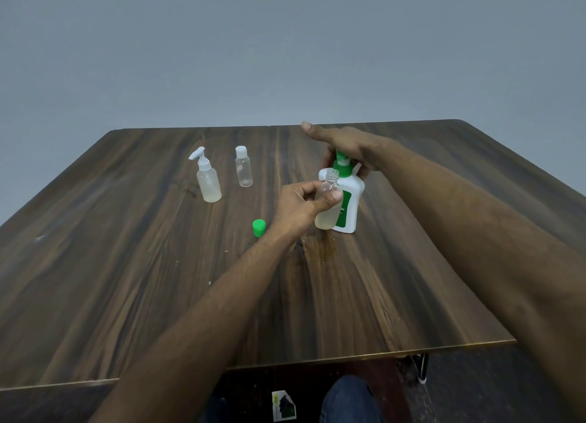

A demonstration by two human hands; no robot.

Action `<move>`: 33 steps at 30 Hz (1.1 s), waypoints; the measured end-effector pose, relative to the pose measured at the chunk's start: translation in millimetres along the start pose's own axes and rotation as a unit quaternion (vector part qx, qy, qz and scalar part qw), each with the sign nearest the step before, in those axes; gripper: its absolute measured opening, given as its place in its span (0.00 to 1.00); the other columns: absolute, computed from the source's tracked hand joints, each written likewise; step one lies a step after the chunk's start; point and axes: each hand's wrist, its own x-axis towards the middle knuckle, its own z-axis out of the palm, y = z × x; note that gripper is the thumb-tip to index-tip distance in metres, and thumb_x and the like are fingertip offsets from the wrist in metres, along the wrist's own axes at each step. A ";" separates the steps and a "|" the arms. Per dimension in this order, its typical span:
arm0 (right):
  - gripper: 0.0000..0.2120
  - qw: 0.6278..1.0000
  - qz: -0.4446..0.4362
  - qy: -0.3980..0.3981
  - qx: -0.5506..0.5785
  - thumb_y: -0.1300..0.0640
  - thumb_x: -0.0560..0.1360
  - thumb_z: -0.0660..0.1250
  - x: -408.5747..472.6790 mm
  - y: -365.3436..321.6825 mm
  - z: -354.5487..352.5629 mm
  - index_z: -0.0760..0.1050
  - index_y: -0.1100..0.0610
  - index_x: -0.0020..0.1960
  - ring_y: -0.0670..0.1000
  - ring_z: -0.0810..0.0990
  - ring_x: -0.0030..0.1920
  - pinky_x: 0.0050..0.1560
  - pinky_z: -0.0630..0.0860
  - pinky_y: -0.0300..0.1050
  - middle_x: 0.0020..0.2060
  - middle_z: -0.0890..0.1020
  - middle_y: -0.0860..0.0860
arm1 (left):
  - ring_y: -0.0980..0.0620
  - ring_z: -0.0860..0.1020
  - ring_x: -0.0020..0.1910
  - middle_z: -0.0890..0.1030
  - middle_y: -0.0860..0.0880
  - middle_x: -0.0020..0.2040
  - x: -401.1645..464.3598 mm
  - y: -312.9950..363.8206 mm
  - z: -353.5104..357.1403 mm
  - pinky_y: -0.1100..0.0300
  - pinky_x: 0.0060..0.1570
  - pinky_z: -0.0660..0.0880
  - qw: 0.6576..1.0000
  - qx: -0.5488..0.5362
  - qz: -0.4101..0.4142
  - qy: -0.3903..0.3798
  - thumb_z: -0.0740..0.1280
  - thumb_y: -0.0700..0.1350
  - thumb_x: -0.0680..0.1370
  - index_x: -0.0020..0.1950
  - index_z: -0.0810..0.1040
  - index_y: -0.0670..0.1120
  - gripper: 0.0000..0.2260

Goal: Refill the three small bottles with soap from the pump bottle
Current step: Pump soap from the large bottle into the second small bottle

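Note:
A white pump bottle (348, 207) with a green label and green pump head stands on the dark wooden table (158, 280). My right hand (345, 147) lies over the pump head, index finger stretched out. My left hand (301, 205) grips a small clear uncapped bottle (328, 215) with yellowish soap at its bottom, held against the pump bottle with its mouth under the spout. Its green cap (258, 226) lies on the table to the left. Farther left stand a small pump-top bottle (208, 185) with a little soap and a small clear bottle (243, 168) with a white cap.
A wet smear (320, 248) marks the table in front of the pump bottle. The table's near edge (348, 357) runs across the lower frame, with a knee in jeans (348, 400) below it. A plain grey wall stands behind.

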 end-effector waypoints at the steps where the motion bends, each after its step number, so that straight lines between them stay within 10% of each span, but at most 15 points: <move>1: 0.46 1.000 -0.001 0.003 -0.005 0.18 0.67 0.54 0.9 0.3 0.8 0.84 0.60 0.45 0.59 0.84 0.47 0.54 0.80 0.59 0.43 0.85 0.57 | 0.58 0.82 0.40 0.85 0.50 0.41 0.2 -0.7 -0.1 0.65 0.41 0.78 1.000 -0.001 -0.001 0.001 0.74 0.38 0.73 0.49 0.84 0.40 0.06; 8: 0.42 0.999 -0.016 0.037 0.001 0.19 0.67 0.59 9.3 5.9 9.0 0.81 0.60 0.45 0.56 0.83 0.44 0.41 0.77 0.50 0.41 0.84 0.55 | 0.54 0.83 0.45 0.86 0.46 0.46 2.6 1.0 -3.0 0.59 0.49 0.80 1.000 0.018 0.003 0.002 0.75 0.42 0.72 0.49 0.85 0.43 0.07; 33: 0.46 1.000 0.008 -0.002 0.008 0.17 0.66 0.54 0.2 -1.4 0.5 0.84 0.60 0.42 0.58 0.84 0.45 0.49 0.80 0.57 0.39 0.85 0.56 | 0.59 0.82 0.39 0.85 0.52 0.40 1.3 -0.3 -0.2 0.66 0.40 0.77 1.000 0.004 0.001 -0.002 0.75 0.39 0.73 0.46 0.84 0.43 0.03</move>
